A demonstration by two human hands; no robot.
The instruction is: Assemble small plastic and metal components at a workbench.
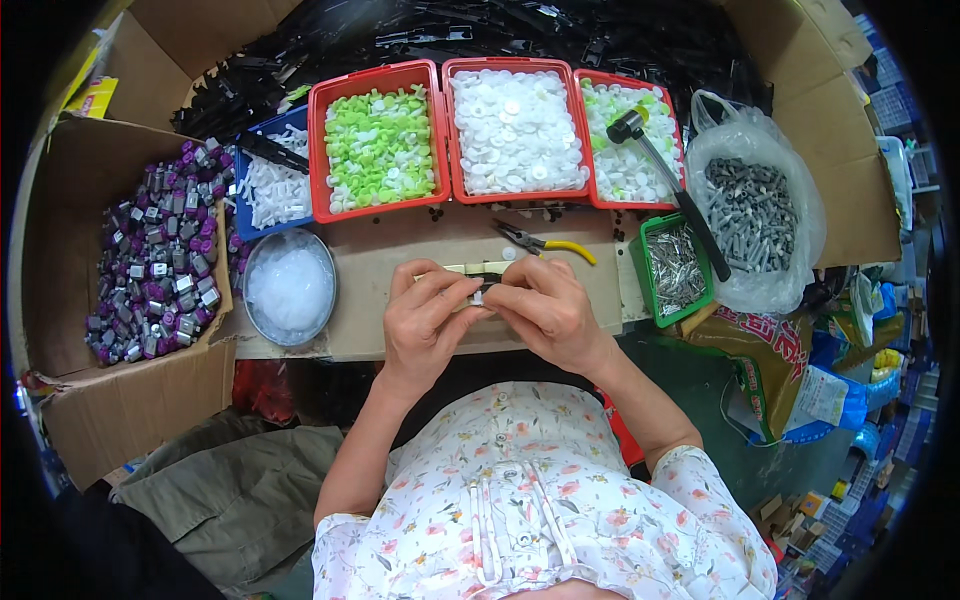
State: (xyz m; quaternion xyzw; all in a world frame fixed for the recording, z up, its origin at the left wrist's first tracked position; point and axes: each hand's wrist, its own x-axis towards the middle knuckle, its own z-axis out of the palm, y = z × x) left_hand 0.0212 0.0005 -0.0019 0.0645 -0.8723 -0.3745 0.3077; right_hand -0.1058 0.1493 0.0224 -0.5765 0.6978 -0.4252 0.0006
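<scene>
My left hand (422, 315) and my right hand (548, 308) meet over the front of the cardboard-topped bench (375, 270). Both are closed, thumbs and fingertips pinched together around a small dark part (488, 283) with a bit of white on it. Fingers cover most of that part, so its exact kind cannot be made out. Just behind the fingertips lies a pale yellowish bar (470, 268). Beyond my right hand, pliers (545, 243) with yellow handles rest on the bench, a small white disc (509, 254) beside them.
Red bins (316, 150) hold green and white plastic pieces. A blue tray (245, 225), a metal bowl (335, 300) of white substance and a carton (130, 390) of purple-grey motors stand left. To the right are a hammer (690, 210), a green basket (660, 318) of metal pins and a plastic bag (805, 225).
</scene>
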